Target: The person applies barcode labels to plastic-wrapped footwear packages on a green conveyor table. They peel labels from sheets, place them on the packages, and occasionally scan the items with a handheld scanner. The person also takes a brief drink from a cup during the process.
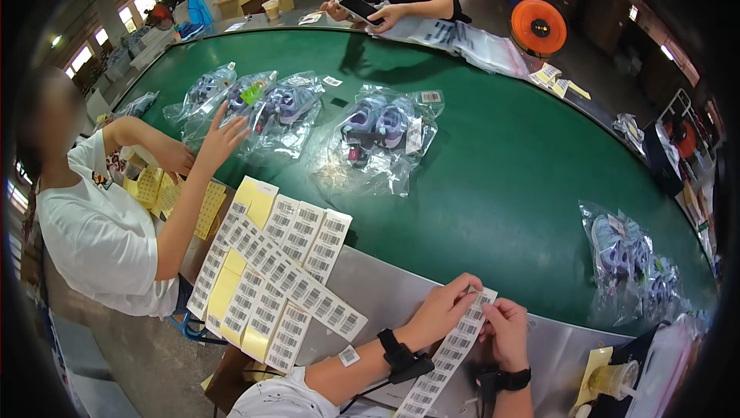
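Note:
A long white strip of barcode labels [441, 367] runs up from the lower edge of the view, over the metal table edge. At its top end my left hand [441, 312] is closed, with thumb and fingertips pinching the strip. My right hand [506, 332] grips the strip's right edge near the same end, its fingers curled. Sheets of barcode labels [266, 302], some with bare yellow backing, lie spread to the left of my left forearm. One loose barcode label [348, 355] sits next to that forearm.
Clear bags of purple-blue shoes [379, 127] lie on the green conveyor belt [478, 171], with more bagged shoes [617, 252] at right. A co-worker in white [108, 225] reaches over the belt at left. Across it, another person holds a phone [361, 9]. A plastic cup [613, 379] lies lower right.

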Motion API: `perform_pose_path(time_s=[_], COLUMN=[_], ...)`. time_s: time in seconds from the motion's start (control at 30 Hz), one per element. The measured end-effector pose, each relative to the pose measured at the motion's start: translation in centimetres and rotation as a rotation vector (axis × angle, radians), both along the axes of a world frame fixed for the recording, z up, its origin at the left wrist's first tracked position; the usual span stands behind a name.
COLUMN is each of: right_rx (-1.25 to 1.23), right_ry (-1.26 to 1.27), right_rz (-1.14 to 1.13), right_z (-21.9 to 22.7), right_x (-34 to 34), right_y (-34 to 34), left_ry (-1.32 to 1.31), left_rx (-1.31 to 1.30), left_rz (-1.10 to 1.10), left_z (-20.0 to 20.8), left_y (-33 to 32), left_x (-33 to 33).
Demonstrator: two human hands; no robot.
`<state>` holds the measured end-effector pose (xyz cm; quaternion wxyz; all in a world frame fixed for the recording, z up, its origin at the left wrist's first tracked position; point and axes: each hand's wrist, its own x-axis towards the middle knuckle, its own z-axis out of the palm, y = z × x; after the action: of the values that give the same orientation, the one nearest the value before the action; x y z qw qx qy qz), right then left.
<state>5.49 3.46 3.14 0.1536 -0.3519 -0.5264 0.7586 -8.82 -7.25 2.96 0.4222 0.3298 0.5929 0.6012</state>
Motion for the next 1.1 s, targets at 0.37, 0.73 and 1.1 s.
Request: perform_pose_path(time_s=[0.37, 0.73, 1.1], right_rx=[0.119, 0.743, 0.885], right_ry=[0.131, 0.119, 0.027], right_rz=[-0.095, -0.027, -0.159], right_z=[0.2, -0.7, -1.0], right_x=[0.0, 1.8, 5.0], right_y=[2.5, 8.4, 10.5], left_ry=[-0.121, 0.146, -0.122], left_rx=[0.012, -0.084, -0.048], left_rz=[-0.035, 0.045, 0.047], left_z=[-0.3, 0.1, -1.9], left_y=[1.8, 7.2, 11.0], left_x=[0.1, 2.6, 6.3])
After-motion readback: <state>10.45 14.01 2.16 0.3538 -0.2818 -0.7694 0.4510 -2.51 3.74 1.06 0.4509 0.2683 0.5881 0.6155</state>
